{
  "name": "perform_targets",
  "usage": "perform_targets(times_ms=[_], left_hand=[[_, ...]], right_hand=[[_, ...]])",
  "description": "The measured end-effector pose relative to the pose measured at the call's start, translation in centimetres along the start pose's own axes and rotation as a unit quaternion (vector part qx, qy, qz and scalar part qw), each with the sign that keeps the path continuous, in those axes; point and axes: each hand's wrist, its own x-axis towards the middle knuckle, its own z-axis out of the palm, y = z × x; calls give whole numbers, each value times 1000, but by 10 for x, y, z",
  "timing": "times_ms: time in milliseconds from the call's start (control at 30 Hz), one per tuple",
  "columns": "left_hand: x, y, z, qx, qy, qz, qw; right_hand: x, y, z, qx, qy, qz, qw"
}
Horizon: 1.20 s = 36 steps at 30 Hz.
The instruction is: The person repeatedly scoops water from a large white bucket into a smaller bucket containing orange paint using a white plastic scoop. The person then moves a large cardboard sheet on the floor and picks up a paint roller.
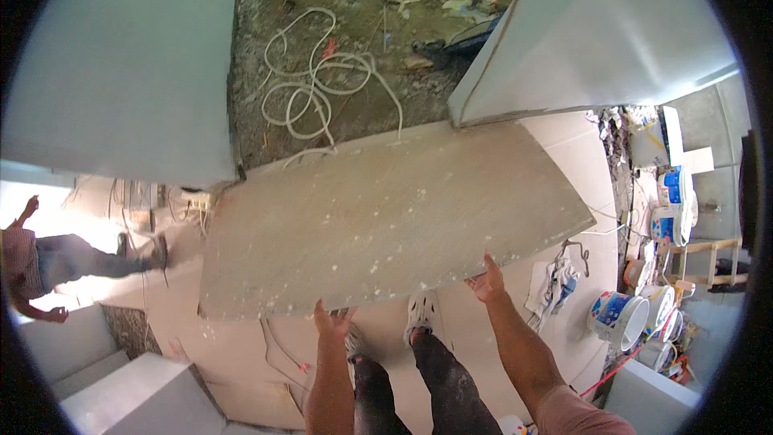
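A large flat tan board (386, 229) speckled with white drops spans the middle of the view, lying at a slant. My left hand (332, 320) grips its near edge, thumb on top and fingers partly hidden underneath. Farther right, my right hand (486, 280) holds the same edge in a similar way. Whether the board's far side rests on the floor or hangs above it, I cannot tell. My feet in light clogs (419, 312) stand close to the near edge.
Pale walls (129, 56) flank an opening with rough ground, debris and a loose white cable (399, 111). Several white buckets (612, 318) line the right side, near a crumpled cloth (555, 283). Another person (76, 264) is at the far left. Wires (278, 346) lie on the floor.
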Motion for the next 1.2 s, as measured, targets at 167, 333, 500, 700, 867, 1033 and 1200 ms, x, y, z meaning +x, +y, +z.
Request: perform_targets(times_ms=[167, 333, 500, 700, 867, 1033, 1200], left_hand=[[10, -16, -3, -117, 153, -17, 981], [44, -37, -55, -110, 32, -28, 993], [63, -42, -53, -134, 109, -28, 985], [98, -64, -83, -99, 61, -30, 993], [116, -77, -93, -84, 109, -45, 989], [109, -56, -115, -9, -39, 94, 995], [75, 3, -109, 139, -78, 68, 985]], right_hand=[[-2, 31, -49, -196, 47, -17, 979], [-46, 80, -106, -436, 36, -13, 899], [-61, 138, -228, -674, 12, -191, 713], [-150, 136, -194, -569, 108, 7, 815], [-179, 137, -198, -569, 107, 1, 816], [-209, 143, -176, -531, 123, -13, 838], [-230, 155, -206, -543, 122, -5, 831]])
